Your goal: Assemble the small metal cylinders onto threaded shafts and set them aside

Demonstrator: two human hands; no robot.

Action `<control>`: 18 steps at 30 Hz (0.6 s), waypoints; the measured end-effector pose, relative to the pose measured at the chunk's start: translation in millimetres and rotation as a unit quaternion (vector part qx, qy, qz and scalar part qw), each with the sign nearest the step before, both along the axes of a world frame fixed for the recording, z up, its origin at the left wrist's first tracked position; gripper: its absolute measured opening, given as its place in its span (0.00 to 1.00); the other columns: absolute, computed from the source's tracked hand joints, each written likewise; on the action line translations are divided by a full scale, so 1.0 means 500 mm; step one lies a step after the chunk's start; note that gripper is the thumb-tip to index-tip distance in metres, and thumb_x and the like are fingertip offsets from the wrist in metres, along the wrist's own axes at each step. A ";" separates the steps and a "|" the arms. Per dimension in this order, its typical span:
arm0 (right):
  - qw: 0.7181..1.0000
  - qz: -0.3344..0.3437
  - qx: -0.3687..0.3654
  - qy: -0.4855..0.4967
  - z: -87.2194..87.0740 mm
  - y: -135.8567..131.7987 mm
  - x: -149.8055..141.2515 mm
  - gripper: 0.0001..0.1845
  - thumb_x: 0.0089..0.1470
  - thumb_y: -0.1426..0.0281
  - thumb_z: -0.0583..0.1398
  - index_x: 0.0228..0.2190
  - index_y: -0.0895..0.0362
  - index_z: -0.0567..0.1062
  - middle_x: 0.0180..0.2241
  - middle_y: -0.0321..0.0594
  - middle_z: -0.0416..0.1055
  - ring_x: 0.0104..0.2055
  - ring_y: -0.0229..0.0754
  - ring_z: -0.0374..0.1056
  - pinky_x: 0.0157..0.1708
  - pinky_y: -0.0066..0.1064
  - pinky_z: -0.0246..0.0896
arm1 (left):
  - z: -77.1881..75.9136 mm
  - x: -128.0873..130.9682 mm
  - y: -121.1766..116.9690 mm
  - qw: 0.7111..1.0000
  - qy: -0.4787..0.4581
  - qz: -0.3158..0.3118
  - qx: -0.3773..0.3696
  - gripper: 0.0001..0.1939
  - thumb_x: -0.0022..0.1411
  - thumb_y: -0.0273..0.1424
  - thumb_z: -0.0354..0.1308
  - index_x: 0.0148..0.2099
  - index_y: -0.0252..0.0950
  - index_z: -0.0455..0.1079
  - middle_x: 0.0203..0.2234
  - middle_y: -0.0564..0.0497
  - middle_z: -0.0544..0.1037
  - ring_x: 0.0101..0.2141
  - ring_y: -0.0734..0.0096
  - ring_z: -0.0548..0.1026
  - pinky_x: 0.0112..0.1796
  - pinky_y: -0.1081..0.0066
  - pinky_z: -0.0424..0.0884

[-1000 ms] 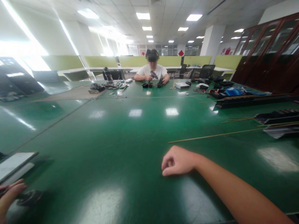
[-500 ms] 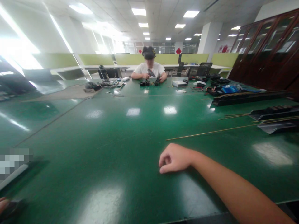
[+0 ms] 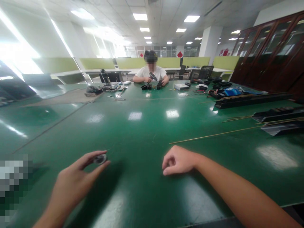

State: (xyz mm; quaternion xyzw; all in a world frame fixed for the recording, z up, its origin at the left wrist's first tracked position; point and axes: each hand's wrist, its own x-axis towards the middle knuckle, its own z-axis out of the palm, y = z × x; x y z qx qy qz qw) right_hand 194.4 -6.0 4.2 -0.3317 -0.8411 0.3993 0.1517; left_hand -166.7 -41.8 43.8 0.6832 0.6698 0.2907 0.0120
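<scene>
My left hand (image 3: 74,177) is raised over the green table (image 3: 133,139), pinching a small round grey-and-dark piece (image 3: 100,159) between thumb and fingers. The piece looks like a short ring or disc; blur hides its exact kind. To the right, my right hand (image 3: 177,161) rests on the tabletop with its fingers loosely curled in. Nothing shows in the gap between its thumb and forefinger. Just beyond that hand, a thin brass-coloured rod (image 3: 209,136) lies on the table.
Dark metal channels (image 3: 251,100) with more thin rods lie on the right. Across the table sits a person (image 3: 152,73) holding a power drill (image 3: 153,76). Tools and a white box (image 3: 181,86) lie along the far edge. A pixelated object (image 3: 13,174) is at the left edge.
My left hand has come in from the lower left edge toward the middle, carrying the small round piece. My right hand has stayed in place.
</scene>
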 end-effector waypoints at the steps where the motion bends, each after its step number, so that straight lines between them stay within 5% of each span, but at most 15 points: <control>1: 1.000 -0.008 -0.009 0.012 -0.004 0.002 0.001 0.21 0.49 0.55 0.66 0.34 0.60 0.82 0.22 0.36 0.74 0.21 0.33 0.65 0.24 0.24 0.57 | 0.000 0.039 0.020 0.999 -0.003 -0.046 -0.011 0.21 0.57 0.48 0.62 0.49 0.44 0.73 0.38 0.59 0.81 0.36 0.67 0.78 0.41 0.68 0.75; 4: 0.997 -0.051 -0.013 0.057 -0.017 0.009 0.003 0.21 0.49 0.54 0.66 0.30 0.61 0.81 0.21 0.36 0.72 0.21 0.33 0.63 0.22 0.23 0.55 | 0.000 0.162 0.067 0.973 -0.038 -0.228 0.005 0.14 0.56 0.35 0.62 0.45 0.40 0.75 0.40 0.51 0.81 0.40 0.63 0.78 0.47 0.65 0.74; 8: 0.978 -0.160 -0.002 0.133 -0.028 0.030 0.007 0.24 0.58 0.55 0.59 0.22 0.61 0.77 0.15 0.34 0.66 0.18 0.32 0.61 0.21 0.23 0.54 | -0.031 0.261 0.093 0.930 -0.051 -0.364 -0.027 0.17 0.53 0.20 0.54 0.42 0.40 0.74 0.43 0.50 0.79 0.45 0.65 0.77 0.50 0.65 0.73; 12: 0.923 -0.319 -0.085 0.197 -0.010 0.065 -0.002 0.35 0.61 0.47 0.48 0.21 0.61 0.74 0.11 0.35 0.63 0.12 0.33 0.57 0.15 0.24 0.51 | -0.073 0.268 0.090 0.903 -0.111 -0.410 -0.068 0.15 0.54 0.19 0.55 0.42 0.39 0.73 0.45 0.49 0.79 0.47 0.65 0.77 0.51 0.64 0.72; 15: 0.900 -0.343 -0.159 0.218 0.021 0.080 -0.027 0.36 0.60 0.44 0.47 0.21 0.60 0.72 0.10 0.36 0.63 0.11 0.33 0.56 0.13 0.24 0.49 | -0.081 0.257 0.084 0.887 -0.153 -0.421 -0.115 0.10 0.57 0.26 0.61 0.42 0.38 0.72 0.44 0.47 0.80 0.45 0.63 0.77 0.49 0.63 0.73; 18: 0.894 -0.366 -0.121 0.228 0.040 0.064 -0.056 0.38 0.62 0.44 0.42 0.21 0.59 0.72 0.12 0.37 0.64 0.12 0.35 0.57 0.15 0.27 0.51 | -0.077 0.253 0.080 0.879 -0.188 -0.414 -0.147 0.11 0.55 0.27 0.64 0.42 0.37 0.73 0.44 0.47 0.80 0.45 0.63 0.77 0.49 0.62 0.73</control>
